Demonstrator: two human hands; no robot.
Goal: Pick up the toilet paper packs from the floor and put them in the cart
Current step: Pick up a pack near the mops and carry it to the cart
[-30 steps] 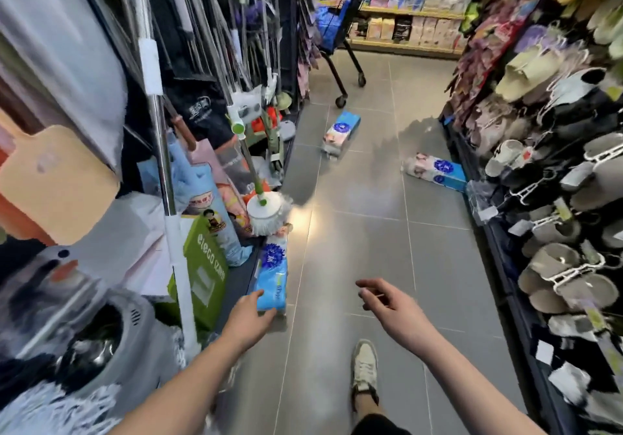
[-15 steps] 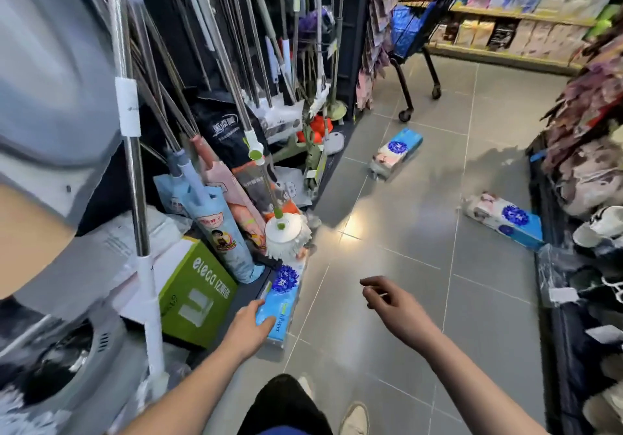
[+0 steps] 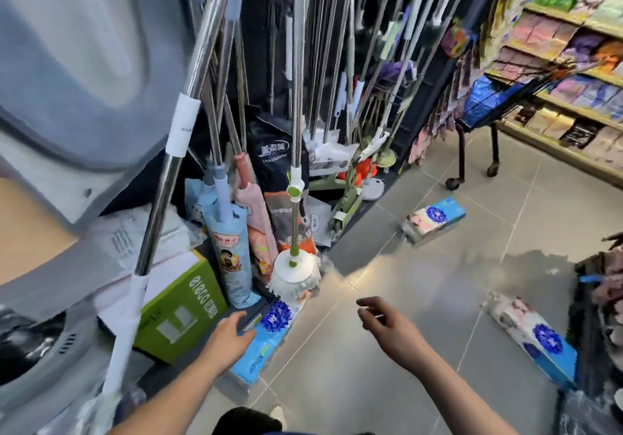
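A light-blue toilet paper pack (image 3: 266,343) with a dark blue flower print lies on the floor against the left shelf base, under a white mop head. My left hand (image 3: 228,335) rests on its left side with the fingers over the top edge. My right hand (image 3: 387,325) hovers above the floor to the right of that pack, fingers loosely curled, holding nothing. A second pack (image 3: 435,219) lies farther up the aisle. A third pack (image 3: 536,337) lies at the right, by the dark shelf. The cart (image 3: 492,104) with a blue basket stands far up the aisle.
Mop and broom poles (image 3: 296,97) lean in a dense row on the left. A white mop head (image 3: 292,274) sits just above the near pack. A green box (image 3: 183,310) stands left of my hand. My shoe (image 3: 278,414) is below. Product shelves (image 3: 573,64) close the aisle.
The view has swung left and lower, closer to the near pack. My left hand has stayed on the pack's side. My right hand hovers as before.
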